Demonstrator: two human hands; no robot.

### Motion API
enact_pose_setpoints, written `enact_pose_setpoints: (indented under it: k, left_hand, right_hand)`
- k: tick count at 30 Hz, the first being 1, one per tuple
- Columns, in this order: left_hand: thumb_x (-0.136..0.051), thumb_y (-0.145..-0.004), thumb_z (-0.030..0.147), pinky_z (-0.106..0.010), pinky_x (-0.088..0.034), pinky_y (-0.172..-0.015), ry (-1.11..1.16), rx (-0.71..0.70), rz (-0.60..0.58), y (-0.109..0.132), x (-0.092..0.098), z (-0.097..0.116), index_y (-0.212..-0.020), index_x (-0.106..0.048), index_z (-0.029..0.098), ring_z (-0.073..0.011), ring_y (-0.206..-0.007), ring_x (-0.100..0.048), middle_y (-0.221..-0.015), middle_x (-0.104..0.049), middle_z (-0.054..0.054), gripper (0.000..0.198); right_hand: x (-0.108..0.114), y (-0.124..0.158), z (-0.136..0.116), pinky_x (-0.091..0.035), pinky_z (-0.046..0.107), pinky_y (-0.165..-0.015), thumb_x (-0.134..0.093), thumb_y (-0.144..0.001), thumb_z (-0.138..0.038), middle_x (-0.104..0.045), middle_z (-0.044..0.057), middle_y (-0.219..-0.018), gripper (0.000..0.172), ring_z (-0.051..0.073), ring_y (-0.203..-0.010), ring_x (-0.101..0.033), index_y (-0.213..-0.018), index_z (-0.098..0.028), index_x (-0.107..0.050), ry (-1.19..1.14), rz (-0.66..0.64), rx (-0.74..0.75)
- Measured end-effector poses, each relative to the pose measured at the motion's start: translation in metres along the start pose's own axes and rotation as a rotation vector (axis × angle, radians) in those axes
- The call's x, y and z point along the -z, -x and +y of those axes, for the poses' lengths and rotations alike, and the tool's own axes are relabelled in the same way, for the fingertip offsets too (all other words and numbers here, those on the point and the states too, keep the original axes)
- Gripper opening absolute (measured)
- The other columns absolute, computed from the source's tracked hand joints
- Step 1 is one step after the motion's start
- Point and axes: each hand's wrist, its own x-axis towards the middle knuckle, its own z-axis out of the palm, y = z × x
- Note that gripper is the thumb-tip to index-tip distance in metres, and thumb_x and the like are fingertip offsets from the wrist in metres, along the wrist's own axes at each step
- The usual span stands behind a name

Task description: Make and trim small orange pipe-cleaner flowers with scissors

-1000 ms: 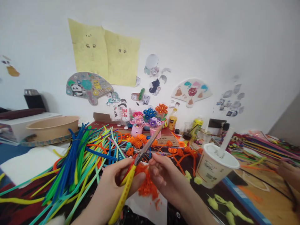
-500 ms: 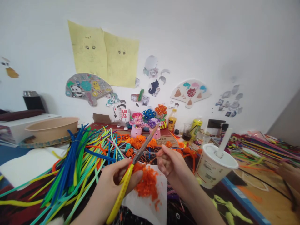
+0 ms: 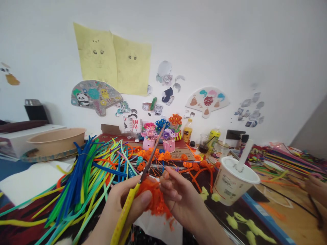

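Note:
My left hand is closed round scissors with yellow handles, their blades pointing up and away. Just right of it, my right hand has its fingers curled in a pinch; whatever lies between the fingertips is too small to make out. Below and between both hands, a heap of orange fuzzy clippings covers part of a white paper sheet. Beyond the hands lie several orange fuzzy flowers on thin stems.
Bundled coloured pipe cleaners spread across the left side. A white lidded cup with a straw stands right of my right forearm. Small potted fuzzy flowers stand at the back. Another person's hand shows at the right edge.
My right hand has moved left and down, closer to my left hand and the orange heap. The scissors have shifted slightly left and tilted more upright in my left hand.

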Motion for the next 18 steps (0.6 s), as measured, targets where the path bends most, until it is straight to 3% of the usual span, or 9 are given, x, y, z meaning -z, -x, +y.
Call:
enact_pose_setpoints:
  k: [2, 6, 11, 14, 18]
  left_hand:
    - [-0.078, -0.055, 0.055, -0.018, -0.038, -0.051, -0.016, -0.005, 0.002, -0.001, -0.001, 0.005, -0.069, -0.069, 0.019, -0.0108, -0.057, -0.047, -0.060, -0.058, 0.002, 0.040]
    - [-0.078, -0.056, 0.050, -0.017, -0.024, -0.042, -0.165, 0.011, 0.050, -0.004, 0.002, 0.011, -0.053, -0.060, 0.018, -0.0063, -0.047, -0.030, -0.049, -0.045, 0.006, 0.037]
    - [-0.075, -0.058, 0.054, -0.018, -0.020, -0.040, -0.255, 0.018, 0.024, -0.011, 0.010, 0.004, -0.055, -0.056, 0.017, -0.0065, -0.045, -0.031, -0.049, -0.042, 0.007, 0.041]
    - [-0.076, -0.058, 0.054, -0.017, -0.019, -0.039, -0.267, 0.028, -0.004, -0.014, 0.015, 0.000, -0.060, -0.057, 0.017, -0.0059, -0.045, -0.030, -0.050, -0.042, 0.007, 0.041]
    - [-0.077, -0.058, 0.053, -0.016, -0.021, -0.039, -0.216, 0.030, 0.008, -0.014, 0.015, -0.002, -0.060, -0.055, 0.018, -0.0058, -0.046, -0.029, -0.050, -0.040, 0.008, 0.041]
  right_hand:
    - [-0.002, 0.000, 0.003, -0.032, 0.007, -0.034, -0.080, -0.069, -0.030, -0.056, -0.002, -0.050, 0.024, 0.000, -0.036, -0.041, -0.063, -0.011, -0.065, 0.028, 0.007, 0.058]
    - [-0.003, 0.001, -0.001, -0.033, 0.011, -0.035, -0.077, -0.072, -0.037, -0.057, -0.004, -0.051, 0.025, 0.003, -0.037, -0.044, -0.071, -0.014, -0.066, 0.146, 0.063, 0.281]
    - [0.005, -0.001, -0.015, -0.040, 0.013, -0.041, -0.075, -0.075, -0.035, -0.059, -0.003, -0.055, 0.021, 0.006, -0.045, -0.051, -0.072, -0.016, -0.066, 0.205, 0.212, 0.493]
    - [0.009, -0.003, -0.023, -0.042, 0.012, -0.041, -0.075, -0.075, -0.032, -0.059, -0.003, -0.055, 0.020, 0.005, -0.045, -0.051, -0.068, -0.015, -0.066, 0.149, 0.238, 0.489]
    - [0.012, -0.004, -0.026, -0.038, 0.006, -0.037, -0.080, -0.069, -0.021, -0.056, -0.004, -0.054, 0.016, 0.001, -0.041, -0.045, -0.069, -0.013, -0.067, -0.019, 0.107, 0.275]
